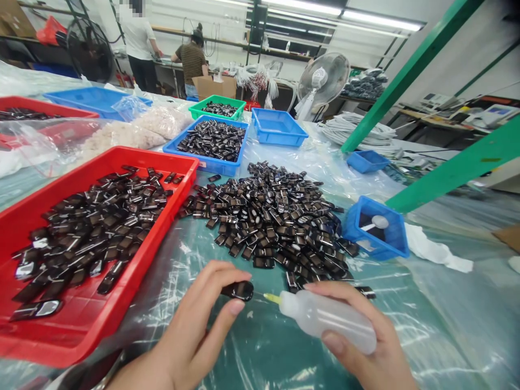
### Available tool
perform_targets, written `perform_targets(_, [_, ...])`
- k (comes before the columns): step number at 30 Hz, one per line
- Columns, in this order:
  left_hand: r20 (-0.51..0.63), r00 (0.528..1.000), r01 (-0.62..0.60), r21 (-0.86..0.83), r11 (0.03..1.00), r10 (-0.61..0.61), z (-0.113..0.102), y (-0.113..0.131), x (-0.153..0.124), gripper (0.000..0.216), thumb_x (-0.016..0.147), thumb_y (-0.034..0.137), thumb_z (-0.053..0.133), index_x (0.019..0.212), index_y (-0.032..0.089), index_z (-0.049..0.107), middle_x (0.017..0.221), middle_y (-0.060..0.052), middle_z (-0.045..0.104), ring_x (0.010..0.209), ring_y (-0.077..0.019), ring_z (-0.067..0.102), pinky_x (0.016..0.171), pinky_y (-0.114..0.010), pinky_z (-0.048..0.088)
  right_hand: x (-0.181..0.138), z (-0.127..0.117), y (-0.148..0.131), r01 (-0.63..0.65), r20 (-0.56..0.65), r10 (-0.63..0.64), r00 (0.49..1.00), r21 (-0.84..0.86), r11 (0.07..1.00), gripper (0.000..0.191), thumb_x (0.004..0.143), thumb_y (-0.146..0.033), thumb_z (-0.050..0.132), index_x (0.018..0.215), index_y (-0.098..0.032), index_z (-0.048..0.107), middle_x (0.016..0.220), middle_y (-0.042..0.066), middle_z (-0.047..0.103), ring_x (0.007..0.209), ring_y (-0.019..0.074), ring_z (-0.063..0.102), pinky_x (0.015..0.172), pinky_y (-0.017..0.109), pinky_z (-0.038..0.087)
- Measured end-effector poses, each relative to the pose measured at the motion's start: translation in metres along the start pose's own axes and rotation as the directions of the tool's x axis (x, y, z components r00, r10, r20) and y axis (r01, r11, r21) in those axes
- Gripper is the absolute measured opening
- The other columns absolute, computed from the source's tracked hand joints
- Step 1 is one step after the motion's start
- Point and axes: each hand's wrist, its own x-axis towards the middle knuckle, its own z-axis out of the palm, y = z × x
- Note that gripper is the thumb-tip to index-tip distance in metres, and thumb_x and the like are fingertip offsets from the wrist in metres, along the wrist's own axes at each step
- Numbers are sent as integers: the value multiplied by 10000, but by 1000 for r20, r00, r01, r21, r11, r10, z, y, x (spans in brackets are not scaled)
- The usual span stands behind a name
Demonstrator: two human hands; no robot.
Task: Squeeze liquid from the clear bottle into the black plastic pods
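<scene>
Between the thumb and fingers of my left hand (pixel 203 319) is a small glossy black plastic piece (pixel 239 291), its rounded end pointing right. My right hand (pixel 365 330) grips a translucent white squeeze bottle (pixel 331 319), tilted nearly flat. The bottle's yellow-based needle tip (pixel 273 298) points left at the rounded end of the piece; whether it touches cannot be made out. Just beyond both hands lies a large heap of similar black pieces (pixel 268 216) on the plastic-covered table (pixel 260 352).
A red tray (pixel 162 238) of black pieces stands left. Behind the heap are a filled blue tray (pixel 203 165), a green tray (pixel 195 111) and another blue tray (pixel 280 135). To the right, a small blue bin (pixel 382 246) holds a white spoon, near green posts (pixel 455 173). Two people work far back.
</scene>
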Motion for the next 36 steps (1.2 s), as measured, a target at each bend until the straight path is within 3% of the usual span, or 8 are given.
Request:
perform_targets(8, [29,998,-63,0,998,63,2,-3,-1,283,981,171,399,1242,276,433,1137,-56,507,1084,-186,525,909,-288,478,1,-5,0,35,67,-31,997,-48,998,250,742,-579,672,917,-405,713,779,-28,715,547,169,624,480,238,480])
perform_targets(15, [52,993,-107,53,993,104,3,-1,-4,273,998,222,381,1262,277,431,1114,-62,518,1026,-200,532,884,-319,469,2,-12,-2,-2,130,12,991,-72,997,355,689,-649,676,896,-368,742,691,5,714,513,192,621,443,261,459])
perform_targets(36, [-21,991,-132,94,987,135,5,1,-4,252,1015,308,327,1212,276,482,1028,-61,589,930,-211,575,789,-342,493,1,-16,-4,-44,112,63,992,-166,985,325,690,-659,664,860,-400,761,738,3,741,530,214,645,419,280,497])
